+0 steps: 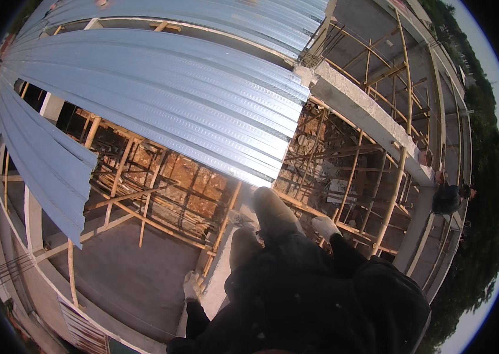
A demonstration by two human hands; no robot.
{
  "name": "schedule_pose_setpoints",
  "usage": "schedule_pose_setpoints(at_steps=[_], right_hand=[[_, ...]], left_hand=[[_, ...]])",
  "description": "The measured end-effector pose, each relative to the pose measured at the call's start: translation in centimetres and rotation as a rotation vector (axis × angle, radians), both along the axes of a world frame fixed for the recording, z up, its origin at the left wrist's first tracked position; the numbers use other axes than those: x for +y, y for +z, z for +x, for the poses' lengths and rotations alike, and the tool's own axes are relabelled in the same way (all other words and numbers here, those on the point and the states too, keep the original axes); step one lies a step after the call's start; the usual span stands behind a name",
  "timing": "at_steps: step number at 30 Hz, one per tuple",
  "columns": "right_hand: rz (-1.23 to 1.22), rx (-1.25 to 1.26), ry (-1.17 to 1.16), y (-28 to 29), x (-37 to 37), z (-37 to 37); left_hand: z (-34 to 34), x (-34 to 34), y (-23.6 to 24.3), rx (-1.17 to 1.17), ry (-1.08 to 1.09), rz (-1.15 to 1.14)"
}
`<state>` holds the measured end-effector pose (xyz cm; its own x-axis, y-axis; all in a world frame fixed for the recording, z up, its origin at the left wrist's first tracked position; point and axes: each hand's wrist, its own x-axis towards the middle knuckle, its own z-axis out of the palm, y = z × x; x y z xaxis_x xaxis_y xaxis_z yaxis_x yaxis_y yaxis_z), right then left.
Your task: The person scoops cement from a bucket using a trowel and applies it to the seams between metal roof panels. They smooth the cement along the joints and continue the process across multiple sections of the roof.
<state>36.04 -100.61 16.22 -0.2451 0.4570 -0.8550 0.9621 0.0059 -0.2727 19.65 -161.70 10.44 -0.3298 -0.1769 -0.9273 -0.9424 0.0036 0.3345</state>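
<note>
My left hand [192,286], in a pale glove, is at the left edge of a narrow concrete beam [215,295] beneath me. My right hand [324,228], also pale-gloved, is out beside my right leg, near a bamboo pole [302,206]. The fingers of both are too small and unclear to tell their grip. My bent legs [276,215] reach toward the lower edge of a large ribbed metal sheet [173,88]. A second ribbed sheet [43,147] lies to the left.
Bamboo scaffolding [379,224] and openings over rubble [173,177] flank the beam, with a grey surface [125,265] lower left. A long concrete beam [367,112] runs to the right, where another person in dark clothes [447,199] is crouched. Trees [485,248] stand beyond.
</note>
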Motion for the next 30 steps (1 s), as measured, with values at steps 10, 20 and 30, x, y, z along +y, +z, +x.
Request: schedule_pose_setpoints(at_steps=[10,20,30], right_hand=[[0.038,-0.461,0.827,1.0,9.1,10.9],[0.356,-0.368,0.169,8.0,19.4,20.8],[0.012,-0.081,-0.048,6.5,4.3,1.7]], left_hand=[[-1.3,-4.4,1.2,-0.035,-0.105,0.026],[2.1,-3.2,-1.2,-0.121,-0.046,-0.047],[-5.7,3.1,1.5,0.033,-0.158,0.069]])
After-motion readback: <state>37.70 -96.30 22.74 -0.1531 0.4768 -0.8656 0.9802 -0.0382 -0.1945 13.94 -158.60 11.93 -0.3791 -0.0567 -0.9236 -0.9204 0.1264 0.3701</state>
